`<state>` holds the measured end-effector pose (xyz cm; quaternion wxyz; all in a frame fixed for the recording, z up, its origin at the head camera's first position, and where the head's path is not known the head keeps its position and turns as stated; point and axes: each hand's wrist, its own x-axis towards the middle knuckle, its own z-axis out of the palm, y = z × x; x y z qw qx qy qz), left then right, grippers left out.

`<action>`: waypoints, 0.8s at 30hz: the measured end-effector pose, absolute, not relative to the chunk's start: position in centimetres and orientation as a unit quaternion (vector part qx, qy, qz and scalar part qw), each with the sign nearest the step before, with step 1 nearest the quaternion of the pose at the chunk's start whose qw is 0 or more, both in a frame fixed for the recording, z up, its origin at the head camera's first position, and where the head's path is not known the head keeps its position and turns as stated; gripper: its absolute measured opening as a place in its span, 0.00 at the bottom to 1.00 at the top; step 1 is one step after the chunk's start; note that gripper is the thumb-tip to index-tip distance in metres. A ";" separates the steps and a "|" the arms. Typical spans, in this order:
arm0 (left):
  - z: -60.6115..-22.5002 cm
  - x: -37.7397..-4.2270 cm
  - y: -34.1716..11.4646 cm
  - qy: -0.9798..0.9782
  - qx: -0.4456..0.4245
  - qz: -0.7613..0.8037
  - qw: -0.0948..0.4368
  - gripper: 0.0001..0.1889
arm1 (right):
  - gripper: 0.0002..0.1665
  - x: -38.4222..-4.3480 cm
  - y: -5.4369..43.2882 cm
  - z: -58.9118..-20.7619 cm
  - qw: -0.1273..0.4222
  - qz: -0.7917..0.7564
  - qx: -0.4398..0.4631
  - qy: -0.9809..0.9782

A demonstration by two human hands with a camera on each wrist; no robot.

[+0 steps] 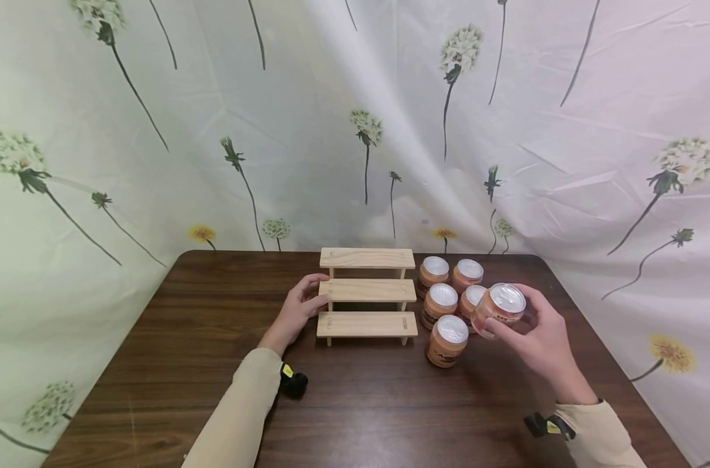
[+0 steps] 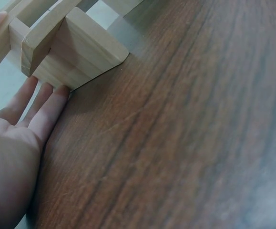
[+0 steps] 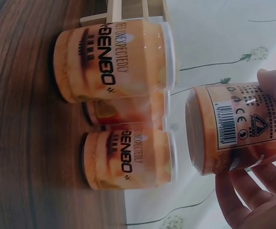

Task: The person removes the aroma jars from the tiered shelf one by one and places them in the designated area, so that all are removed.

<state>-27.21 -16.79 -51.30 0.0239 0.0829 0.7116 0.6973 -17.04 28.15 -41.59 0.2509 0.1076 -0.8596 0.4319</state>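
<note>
My left hand point(image 1: 296, 307) holds the left end of the middle tier of a pale wooden three-step stand point(image 1: 367, 290). In the left wrist view, its lower fingers point(image 2: 49, 112) lie against the stand's side panel near the tabletop. My right hand point(image 1: 543, 338) grips an orange printed jar point(image 1: 495, 312) with a shiny clear lid, thumb on the near side. That jar is raised and overlaps another jar in the head view. Its barcode label faces the right wrist camera. Several similar jars point(image 1: 447, 341) stand upright together at the stand's right side.
The dark wood-grain table point(image 1: 355, 416) carries everything. A pale curtain point(image 1: 308, 162) printed with dandelions hangs behind it and along both sides. The jars stand close beside the right ends of the stand's tiers.
</note>
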 end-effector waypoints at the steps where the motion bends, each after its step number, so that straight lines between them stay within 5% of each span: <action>1: -51.3 -27.2 -16.8 0.712 0.082 0.697 0.023 0.24 | 0.44 -17.0 28.2 -41.7 0.252 0.429 0.106 -0.861; 24: -51.4 -27.2 -16.8 0.712 0.080 0.698 0.023 0.23 | 0.42 -16.7 29.3 -44.2 0.202 0.403 0.099 -0.887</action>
